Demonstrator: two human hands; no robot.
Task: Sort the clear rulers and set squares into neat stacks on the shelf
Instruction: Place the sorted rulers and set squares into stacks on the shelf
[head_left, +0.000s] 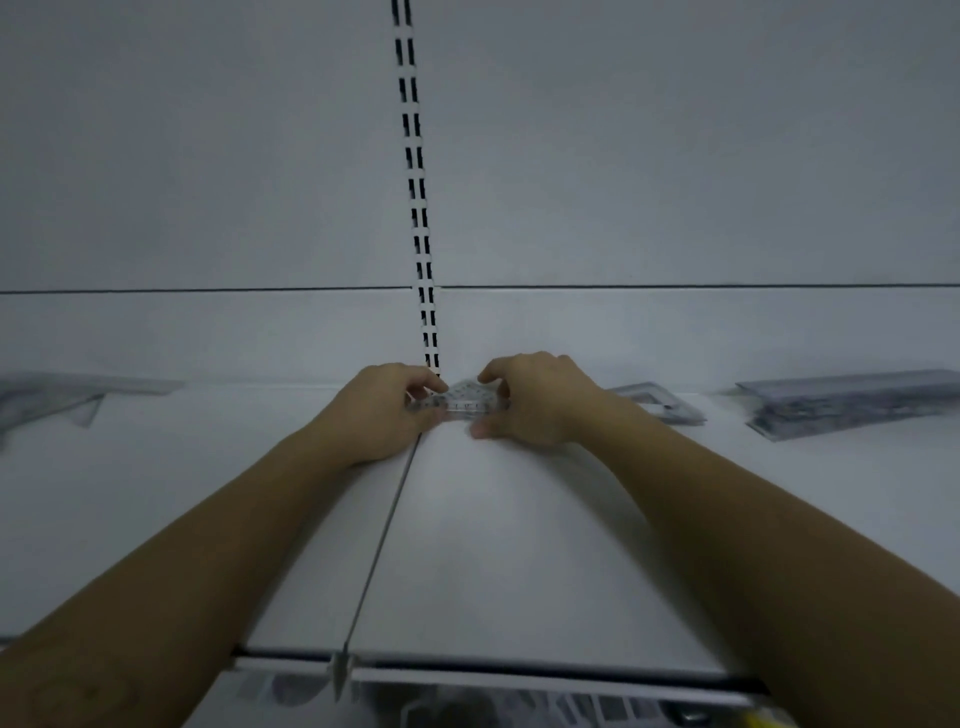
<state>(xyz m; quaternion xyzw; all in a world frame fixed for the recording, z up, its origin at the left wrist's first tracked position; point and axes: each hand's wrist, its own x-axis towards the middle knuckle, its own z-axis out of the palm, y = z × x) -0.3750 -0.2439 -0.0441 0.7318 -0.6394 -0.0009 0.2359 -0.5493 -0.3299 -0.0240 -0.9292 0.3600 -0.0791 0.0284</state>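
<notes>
Both of my hands meet at the back middle of the white shelf (519, 545). Between them is a small stack of clear, curved-topped measuring pieces (462, 400) with printed scale marks. My left hand (384, 410) pinches its left end with thumb and fingers. My right hand (530, 400) grips its right end, thumb at the front. The stack rests on or just above the shelf surface; I cannot tell which. More clear set squares (660, 402) lie right of my right hand, and a longer pile of clear rulers (852, 402) lies at the far right.
Another heap of clear set squares (57, 397) lies at the far left of the shelf. A slotted upright rail (418, 208) runs up the back panel behind my hands. A seam (384, 535) divides the shelf boards. Below the front edge (519, 675), items on a lower shelf show dimly.
</notes>
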